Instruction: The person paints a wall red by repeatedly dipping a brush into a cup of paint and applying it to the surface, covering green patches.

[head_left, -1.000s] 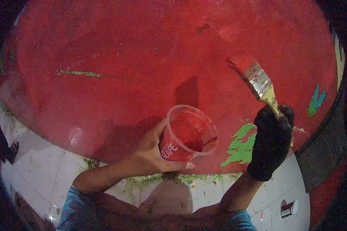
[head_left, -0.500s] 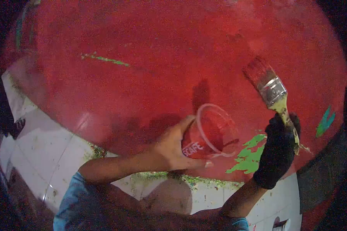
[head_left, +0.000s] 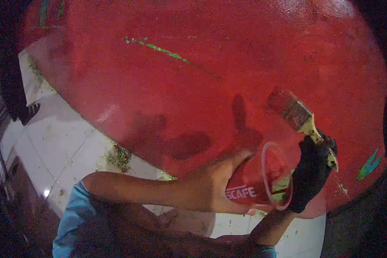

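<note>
My bare left hand [head_left: 217, 185] is wrapped round a clear plastic cup [head_left: 249, 185] with a red label that shows "SCAFE". The cup is tilted with its mouth to the right, close beside my other hand. In a black glove, my right hand [head_left: 311, 172] grips the yellow handle of a paintbrush [head_left: 303, 116]. Its dark, red-stained bristles point up and left, against or just over the large red painted surface [head_left: 180, 99]; contact is hard to tell. What lies inside the cup is not clear.
A green streak [head_left: 165, 51] crosses the red surface at upper left, and a green and blue patch [head_left: 367, 165] shows at right. White floor tiles [head_left: 60, 133] with scattered green bits border its lower left edge. A dark object [head_left: 15, 94] stands at far left.
The cup has moved right toward my gloved hand and tipped further over. The brush has shifted slightly and turned, its bristles now lower in view. The camera view has shifted too.
</note>
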Tool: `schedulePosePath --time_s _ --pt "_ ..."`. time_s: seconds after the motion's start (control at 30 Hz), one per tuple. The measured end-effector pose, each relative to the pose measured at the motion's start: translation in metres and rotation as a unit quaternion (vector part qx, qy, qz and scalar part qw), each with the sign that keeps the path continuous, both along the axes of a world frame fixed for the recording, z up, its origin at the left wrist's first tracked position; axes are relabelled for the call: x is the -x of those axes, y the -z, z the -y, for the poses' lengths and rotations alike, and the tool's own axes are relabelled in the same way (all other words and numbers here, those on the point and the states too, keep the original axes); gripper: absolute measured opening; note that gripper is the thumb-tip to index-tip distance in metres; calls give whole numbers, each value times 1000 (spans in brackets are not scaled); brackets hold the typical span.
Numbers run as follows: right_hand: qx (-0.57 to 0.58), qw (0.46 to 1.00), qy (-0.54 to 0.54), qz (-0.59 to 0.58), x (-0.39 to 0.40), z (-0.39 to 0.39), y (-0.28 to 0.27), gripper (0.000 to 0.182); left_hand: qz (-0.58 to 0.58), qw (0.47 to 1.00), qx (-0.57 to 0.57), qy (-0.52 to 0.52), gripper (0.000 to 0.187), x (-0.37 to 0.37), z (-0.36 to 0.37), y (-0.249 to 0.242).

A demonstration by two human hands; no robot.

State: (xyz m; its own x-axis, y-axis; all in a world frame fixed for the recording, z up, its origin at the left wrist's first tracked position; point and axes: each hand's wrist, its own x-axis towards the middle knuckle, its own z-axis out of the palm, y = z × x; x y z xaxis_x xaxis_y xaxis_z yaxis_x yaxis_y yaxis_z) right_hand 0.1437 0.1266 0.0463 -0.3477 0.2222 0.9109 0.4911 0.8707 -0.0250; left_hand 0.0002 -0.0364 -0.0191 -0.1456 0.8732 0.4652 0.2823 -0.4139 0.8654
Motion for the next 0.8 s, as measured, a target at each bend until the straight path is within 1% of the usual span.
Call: schedulePosePath --time_s 0.03,0.07,0.1,0.17,0.2,0.27,0.3,0.33,0.37,0.4,0.43,0.47,0.5,0.53,0.57,0.63,0.67,0.73,0.77,0.8 --pt "108 971 -155 -145 12 6 2 19 -1 1000 -7 13 88 1 4 7" --pt "211 887 -300 -281 21 9 2 20 -1 1000 -13 27 88 4 8 13" --pt "211 887 -299 -281 25 10 -1 20 0 1000 -13 29 88 7 13 16" --pt "259 892 -299 -221 32 14 -10 18 0 999 44 17 85 10 22 21" --pt "259 893 -296 -219 39 17 -14 18 2 999 45 19 85 13 22 23" --pt "196 894 -353 -195 61 27 -21 18 50 998 15 43 81 21 18 29" --pt "210 907 -336 -141 68 34 -30 18 55 997 14 45 81 26 16 31" --pt "209 909 -334 -139 76 38 -35 18 58 998 -18 33 80 29 14 34" --pt "149 934 -315 -84 85 42 -40 17 62 997 -50 21 79 31 14 34" --pt "87 952 -293 -29 92 43 -45 16 63 996 -51 23 79 32 15 32" --pt "98 937 -331 -47 102 35 -47 14 69 997 -42 19 78 34 18 28" --pt "95 938 -329 -45 110 35 -49 14 74 997 -34 16 78 36 20 26" --pt "134 918 -369 -59 120 40 -50 14 75 996 -37 18 78 37 22 26" --pt "173 894 -407 -72 128 43 -51 14 54 998 -37 -3 78 39 24 27" --pt "171 895 -406 -71 134 39 -52 14 31 998 -38 -26 77 40 25 27" --pt "110 906 -402 -79 142 35 -49 18 42 998 -43 -10 78 40 23 32" --pt "109 906 -401 -78 142 37 -49 18 54 998 -46 3 78 41 21 34" --pt "-26 943 -325 -72 143 51 -50 21 63 997 -40 8 78 42 23 33" --pt "-22 943 -324 -71 144 41 -53 21 71 997 -30 12 79 43 23 32" --pt "-30 928 -365 -73 144 32 -60 22 73 997 -28 13 79 43 24 32"
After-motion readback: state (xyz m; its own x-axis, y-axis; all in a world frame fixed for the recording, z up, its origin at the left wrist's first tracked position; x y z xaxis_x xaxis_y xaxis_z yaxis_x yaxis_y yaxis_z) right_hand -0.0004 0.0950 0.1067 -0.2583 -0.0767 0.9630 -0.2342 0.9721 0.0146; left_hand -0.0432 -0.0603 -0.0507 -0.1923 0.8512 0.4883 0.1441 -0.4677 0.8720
